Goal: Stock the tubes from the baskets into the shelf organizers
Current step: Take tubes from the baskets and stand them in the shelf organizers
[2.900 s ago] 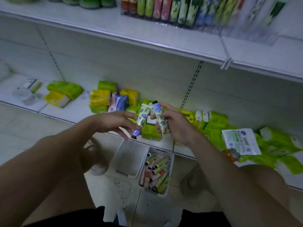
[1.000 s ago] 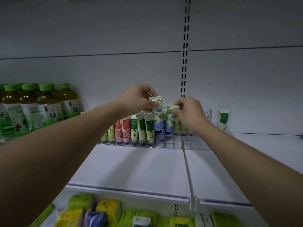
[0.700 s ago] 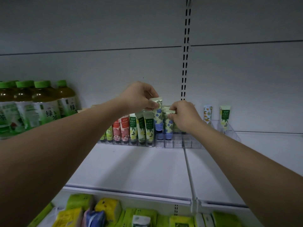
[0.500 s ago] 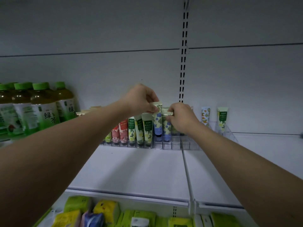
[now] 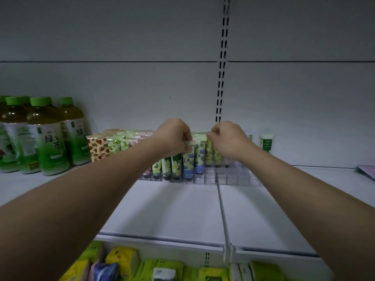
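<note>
Tube (image 5: 188, 157) in curled left hand (image 5: 174, 136)

we see two blue-flowered tubes (image 5: 189, 159) upright, cap down, side by side in the front cells of the clear organizer (image 5: 233, 178) on the white shelf. more tubes stand in rows to their left and behind; cells to the right sit bare.

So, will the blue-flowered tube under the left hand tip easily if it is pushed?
Probably not: the pale blue-flowered tube stands cap-down inside the clear plastic organizer, beside neighbouring tubes. It looks small and probably light. The left hand pinches its flat top.
</note>
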Demonstrator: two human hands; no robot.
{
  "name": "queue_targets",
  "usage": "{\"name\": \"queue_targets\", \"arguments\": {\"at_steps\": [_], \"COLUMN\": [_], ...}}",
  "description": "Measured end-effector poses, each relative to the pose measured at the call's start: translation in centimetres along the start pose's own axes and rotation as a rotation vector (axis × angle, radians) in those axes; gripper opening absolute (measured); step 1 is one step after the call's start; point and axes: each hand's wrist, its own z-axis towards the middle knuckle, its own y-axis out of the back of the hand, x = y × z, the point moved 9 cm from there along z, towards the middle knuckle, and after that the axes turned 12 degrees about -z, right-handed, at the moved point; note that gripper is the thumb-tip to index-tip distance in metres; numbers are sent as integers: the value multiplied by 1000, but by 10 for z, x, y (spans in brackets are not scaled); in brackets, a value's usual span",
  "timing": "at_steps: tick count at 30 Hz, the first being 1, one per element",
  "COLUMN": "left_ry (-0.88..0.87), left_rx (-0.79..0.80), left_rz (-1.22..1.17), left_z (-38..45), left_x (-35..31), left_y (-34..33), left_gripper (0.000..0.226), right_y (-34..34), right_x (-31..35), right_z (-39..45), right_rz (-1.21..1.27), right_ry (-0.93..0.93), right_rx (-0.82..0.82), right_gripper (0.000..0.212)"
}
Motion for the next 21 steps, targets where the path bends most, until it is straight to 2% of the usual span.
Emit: {"name": "queue_targets", "arguments": {"at_steps": [9, 14, 17, 21], "left_ry": [-5, -36, 6, 92], "left_rx": [14, 69, 150, 196], "left_rz": [97, 133, 201, 294], "left_z": [-2, -12, -17, -33], "left_x": [-3, -14, -22, -27], "left_y": [-8, 2, 17, 36], "left_gripper": [27, 51, 64, 66], "right_y": [-2, 5, 16, 48], "right_x": [-6, -1, 6, 26], "right_z": [-9, -25, -34, -52], "right_rz": [-18, -79, -140, -213], "right_ry": [-22, -14, 9, 40], "right_rx": [157, 312, 385, 402], "right_gripper": [39, 43, 39, 43]}}
